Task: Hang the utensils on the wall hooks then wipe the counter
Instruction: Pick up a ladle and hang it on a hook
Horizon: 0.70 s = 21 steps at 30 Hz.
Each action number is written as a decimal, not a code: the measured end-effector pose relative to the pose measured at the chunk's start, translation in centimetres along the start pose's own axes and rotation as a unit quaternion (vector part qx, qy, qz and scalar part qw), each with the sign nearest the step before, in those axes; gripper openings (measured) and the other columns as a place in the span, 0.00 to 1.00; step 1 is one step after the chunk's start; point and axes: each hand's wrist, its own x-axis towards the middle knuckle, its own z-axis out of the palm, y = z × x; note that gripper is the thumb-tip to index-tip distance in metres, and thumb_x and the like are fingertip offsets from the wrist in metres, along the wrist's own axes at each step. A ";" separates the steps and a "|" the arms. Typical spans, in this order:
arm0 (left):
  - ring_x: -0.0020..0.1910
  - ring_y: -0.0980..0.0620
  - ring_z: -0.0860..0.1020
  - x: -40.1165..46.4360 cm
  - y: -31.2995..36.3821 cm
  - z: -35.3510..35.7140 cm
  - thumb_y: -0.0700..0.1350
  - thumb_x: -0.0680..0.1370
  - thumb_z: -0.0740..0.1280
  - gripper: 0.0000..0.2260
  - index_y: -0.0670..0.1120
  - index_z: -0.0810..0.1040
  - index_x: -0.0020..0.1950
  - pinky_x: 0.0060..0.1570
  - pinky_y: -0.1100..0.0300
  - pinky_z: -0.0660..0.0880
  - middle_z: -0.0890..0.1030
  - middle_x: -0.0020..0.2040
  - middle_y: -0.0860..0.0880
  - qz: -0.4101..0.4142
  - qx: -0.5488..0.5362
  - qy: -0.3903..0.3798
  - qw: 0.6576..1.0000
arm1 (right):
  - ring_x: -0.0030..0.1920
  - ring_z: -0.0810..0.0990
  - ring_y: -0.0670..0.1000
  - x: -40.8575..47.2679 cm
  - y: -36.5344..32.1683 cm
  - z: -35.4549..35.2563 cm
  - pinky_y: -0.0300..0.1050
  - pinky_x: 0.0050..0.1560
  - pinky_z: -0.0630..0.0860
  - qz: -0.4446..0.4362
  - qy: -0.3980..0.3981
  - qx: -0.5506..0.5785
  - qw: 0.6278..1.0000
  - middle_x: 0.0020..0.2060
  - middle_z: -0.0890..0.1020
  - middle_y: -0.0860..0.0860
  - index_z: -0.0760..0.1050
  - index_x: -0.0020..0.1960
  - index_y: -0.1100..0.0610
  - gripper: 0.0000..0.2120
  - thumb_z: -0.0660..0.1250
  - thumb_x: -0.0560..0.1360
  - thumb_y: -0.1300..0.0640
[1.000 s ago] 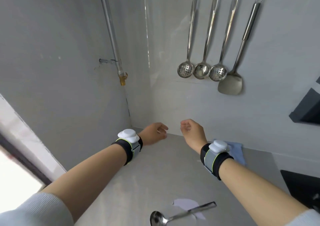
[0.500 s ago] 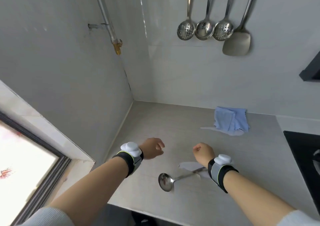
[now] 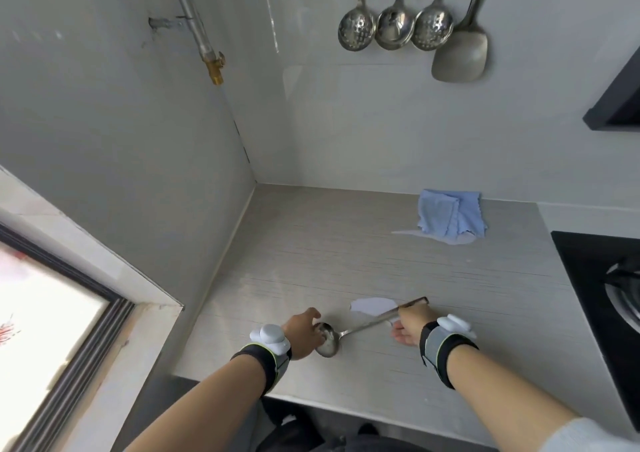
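A steel ladle lies on the grey counter near its front edge, bowl to the left. My left hand is at the bowl, fingers curled on its rim. My right hand is closed over the handle near its far end. On the back wall hang a slotted spoon, a plain spoon, a second slotted spoon and a spatula; their hooks are out of frame. A blue cloth lies crumpled at the back of the counter.
White spill patches sit under the ladle handle and in front of the cloth. A black stove fills the right side, with a dark hood above. A pipe with a brass valve runs down the left wall beside a window.
The view has tilted down from the wall to the counter. Both hands dropped from in front of the wall to the ladle, and they now touch it.
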 end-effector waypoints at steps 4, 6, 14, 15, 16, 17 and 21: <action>0.63 0.43 0.78 0.0 -0.1 1.1 0.44 0.80 0.65 0.23 0.47 0.67 0.75 0.59 0.54 0.75 0.78 0.67 0.44 0.005 0.009 0.018 1.000 | 0.41 0.82 0.60 -0.2 -0.2 0.1 0.47 0.34 0.78 0.014 -0.037 0.064 0.997 0.50 0.79 0.61 0.72 0.55 0.63 0.09 0.53 0.82 0.64; 0.61 0.44 0.79 -0.1 -0.2 1.3 0.44 0.81 0.65 0.20 0.48 0.69 0.73 0.56 0.55 0.76 0.79 0.65 0.44 0.006 -0.004 0.026 1.000 | 0.51 0.82 0.63 -0.1 -0.2 0.3 0.48 0.36 0.80 0.013 -0.035 0.103 0.994 0.52 0.79 0.63 0.71 0.59 0.64 0.10 0.54 0.82 0.65; 0.40 0.49 0.84 -0.3 -1.1 0.2 0.41 0.78 0.68 0.14 0.51 0.76 0.62 0.40 0.59 0.79 0.83 0.53 0.50 0.033 -0.110 0.073 0.991 | 0.33 0.77 0.52 -0.6 -2.1 1.5 0.42 0.34 0.70 -0.040 -0.039 0.115 0.992 0.40 0.80 0.59 0.74 0.45 0.63 0.06 0.61 0.79 0.67; 0.38 0.51 0.83 -0.3 -0.8 -0.4 0.41 0.78 0.68 0.13 0.52 0.76 0.61 0.39 0.60 0.79 0.83 0.51 0.50 0.036 -0.124 0.090 0.987 | 0.33 0.77 0.51 -0.9 -3.0 1.6 0.42 0.34 0.71 -0.057 -0.045 0.124 0.990 0.41 0.80 0.59 0.74 0.45 0.62 0.05 0.62 0.78 0.68; 0.36 0.52 0.82 -0.2 -0.5 -0.8 0.42 0.78 0.68 0.13 0.51 0.76 0.61 0.38 0.60 0.78 0.83 0.50 0.51 0.039 -0.136 0.104 0.984 | 0.33 0.77 0.51 -1.2 -3.7 1.6 0.41 0.35 0.72 -0.072 -0.050 0.130 0.988 0.42 0.80 0.60 0.75 0.46 0.62 0.04 0.63 0.78 0.68; 0.34 0.53 0.82 0.0 -0.2 -1.1 0.43 0.78 0.69 0.12 0.51 0.76 0.61 0.38 0.59 0.78 0.82 0.48 0.52 0.042 -0.150 0.112 0.981 | 0.34 0.77 0.51 -1.4 -4.3 1.7 0.41 0.36 0.73 -0.086 -0.055 0.140 0.985 0.43 0.80 0.60 0.74 0.47 0.61 0.04 0.64 0.77 0.68; 0.32 0.53 0.82 0.5 1.2 -2.9 0.47 0.80 0.68 0.11 0.49 0.75 0.62 0.33 0.61 0.77 0.82 0.46 0.51 0.062 -0.212 0.163 0.961 | 0.42 0.82 0.55 -2.6 -7.7 1.9 0.44 0.41 0.78 -0.147 -0.090 0.169 0.970 0.50 0.81 0.63 0.73 0.56 0.62 0.10 0.67 0.76 0.69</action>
